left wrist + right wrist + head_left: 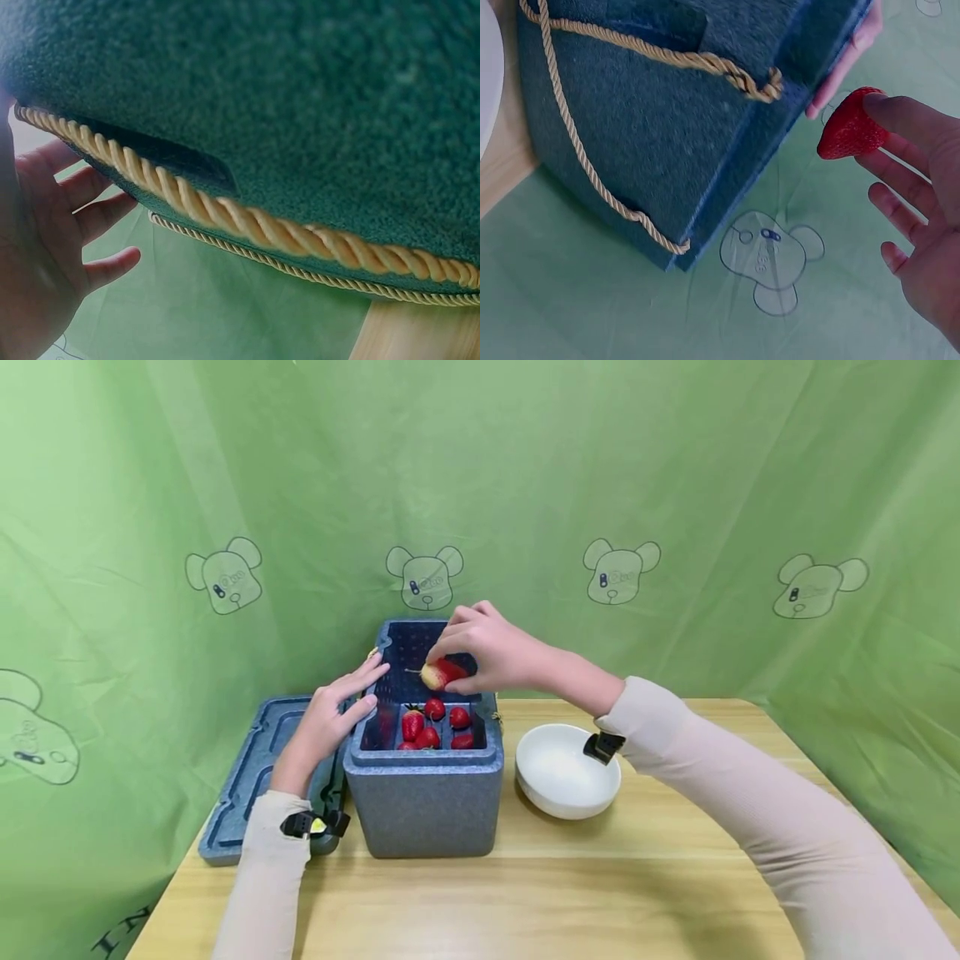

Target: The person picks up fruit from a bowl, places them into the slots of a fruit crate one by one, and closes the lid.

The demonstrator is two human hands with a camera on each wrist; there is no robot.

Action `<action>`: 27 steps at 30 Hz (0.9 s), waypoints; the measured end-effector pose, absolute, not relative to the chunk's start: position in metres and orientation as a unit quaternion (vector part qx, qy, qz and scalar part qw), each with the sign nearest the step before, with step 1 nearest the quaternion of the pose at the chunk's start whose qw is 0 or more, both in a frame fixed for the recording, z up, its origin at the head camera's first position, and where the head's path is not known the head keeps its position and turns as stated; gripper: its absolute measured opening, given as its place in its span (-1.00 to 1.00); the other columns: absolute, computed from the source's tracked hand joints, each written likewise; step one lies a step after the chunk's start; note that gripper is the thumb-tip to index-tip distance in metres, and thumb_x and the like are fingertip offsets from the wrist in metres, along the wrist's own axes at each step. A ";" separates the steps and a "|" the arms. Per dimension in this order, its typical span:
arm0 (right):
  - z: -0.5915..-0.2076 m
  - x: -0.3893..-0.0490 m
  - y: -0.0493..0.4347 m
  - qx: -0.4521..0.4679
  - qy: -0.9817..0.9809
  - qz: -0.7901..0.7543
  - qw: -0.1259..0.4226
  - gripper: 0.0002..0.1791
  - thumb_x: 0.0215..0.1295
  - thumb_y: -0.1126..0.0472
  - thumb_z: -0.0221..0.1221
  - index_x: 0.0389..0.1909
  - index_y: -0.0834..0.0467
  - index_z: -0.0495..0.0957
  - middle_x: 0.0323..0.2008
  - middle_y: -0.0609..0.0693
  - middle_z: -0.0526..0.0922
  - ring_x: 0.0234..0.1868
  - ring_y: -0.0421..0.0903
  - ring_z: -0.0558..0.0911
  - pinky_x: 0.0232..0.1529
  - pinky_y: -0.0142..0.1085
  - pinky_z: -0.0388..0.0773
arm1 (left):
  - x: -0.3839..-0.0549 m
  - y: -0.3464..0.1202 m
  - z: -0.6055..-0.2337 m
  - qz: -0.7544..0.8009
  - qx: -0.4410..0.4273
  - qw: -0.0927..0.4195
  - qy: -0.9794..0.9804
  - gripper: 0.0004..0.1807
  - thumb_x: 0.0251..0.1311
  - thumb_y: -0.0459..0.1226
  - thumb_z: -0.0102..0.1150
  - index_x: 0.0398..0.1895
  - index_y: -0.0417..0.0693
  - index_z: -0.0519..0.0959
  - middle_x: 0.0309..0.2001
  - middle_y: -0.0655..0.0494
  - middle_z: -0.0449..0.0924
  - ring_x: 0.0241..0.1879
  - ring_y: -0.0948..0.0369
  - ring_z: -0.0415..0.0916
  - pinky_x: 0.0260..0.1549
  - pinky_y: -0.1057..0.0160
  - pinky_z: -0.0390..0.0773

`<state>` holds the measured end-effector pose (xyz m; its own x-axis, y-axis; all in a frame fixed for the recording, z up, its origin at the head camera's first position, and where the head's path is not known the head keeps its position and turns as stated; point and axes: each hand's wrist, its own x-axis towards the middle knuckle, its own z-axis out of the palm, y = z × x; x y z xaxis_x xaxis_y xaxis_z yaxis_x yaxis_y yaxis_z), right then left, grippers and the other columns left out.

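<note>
My right hand [491, 647] pinches a strawberry [444, 674] above the opening of a grey-blue foam box [423, 810]. The berry is red with a pale yellowish end, and in the right wrist view its red side [853, 126] shows between thumb and fingers. Inside the box lie several red strawberries [412, 725]. My left hand [330, 714] rests on the box's left rim with its fingers spread and fairly straight. The left wrist view shows that hand [56, 225] beside the box wall, near a twisted tan rope [247, 217].
A white bowl [562, 768] stands right of the box on the wooden table [570, 902]. To the left lies the box's grey-blue lid [232, 810], partly behind my left arm. A green curtain [525, 485] with bear-head drawings hangs behind. Rope handles [592, 176] loop on the box's side.
</note>
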<state>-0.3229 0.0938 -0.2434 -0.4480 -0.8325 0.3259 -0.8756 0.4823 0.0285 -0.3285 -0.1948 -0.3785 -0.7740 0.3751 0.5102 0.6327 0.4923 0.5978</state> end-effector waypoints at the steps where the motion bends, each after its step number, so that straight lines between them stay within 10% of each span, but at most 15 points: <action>1: -0.246 -0.323 0.092 0.505 -0.847 0.069 0.148 -0.63 0.12 0.12 0.49 -0.02 0.05 0.75 -0.04 -0.07 0.79 -0.01 -0.02 0.50 0.10 -0.04 0.29 | -0.328 -0.195 -0.379 -0.406 -0.298 0.159 -0.849 -0.45 0.47 -0.21 0.01 0.51 0.14 0.38 0.59 0.13 0.16 0.58 -0.03 0.13 0.48 -0.31 0.13; 27: -0.261 -0.331 0.083 0.514 -0.849 0.045 0.112 -0.68 0.16 0.17 0.45 -0.04 0.06 0.76 -0.05 -0.09 0.80 0.00 -0.05 0.52 0.10 -0.04 0.32 | -0.329 -0.196 -0.378 -0.400 -0.300 0.162 -0.851 -0.46 0.50 -0.09 -0.01 0.51 0.14 0.38 0.59 0.09 0.17 0.57 -0.06 0.14 0.47 -0.33 0.14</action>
<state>-0.3313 0.0830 -0.2607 -0.4468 -0.8629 0.2361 -0.8831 0.4677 0.0379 -0.3286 -0.1955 -0.3777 -0.7674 0.3805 0.5161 0.6402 0.4999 0.5833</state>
